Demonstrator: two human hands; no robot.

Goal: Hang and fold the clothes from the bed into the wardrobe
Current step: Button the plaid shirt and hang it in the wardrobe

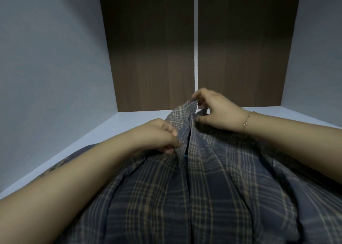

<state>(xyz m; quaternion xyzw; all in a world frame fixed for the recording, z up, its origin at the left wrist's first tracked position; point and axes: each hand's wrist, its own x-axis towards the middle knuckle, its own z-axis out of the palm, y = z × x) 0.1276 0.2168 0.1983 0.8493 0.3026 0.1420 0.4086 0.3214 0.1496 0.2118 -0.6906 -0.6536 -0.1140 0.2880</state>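
A dark blue plaid shirt (185, 188) with tan lines lies spread on the white wardrobe shelf (114, 125) and fills the lower half of the view. My left hand (159, 136) pinches the shirt's front edge just left of the centre opening. My right hand (216, 110), with a thin bracelet on the wrist, pinches the collar area at the shirt's far end and lifts it slightly. Both forearms reach in over the fabric and hide parts of it.
The wardrobe compartment has grey-white side walls (51, 62) and a dark brown wood back panel (151, 54) split by a white vertical strip (196, 40). A strip of bare shelf shows behind and left of the shirt.
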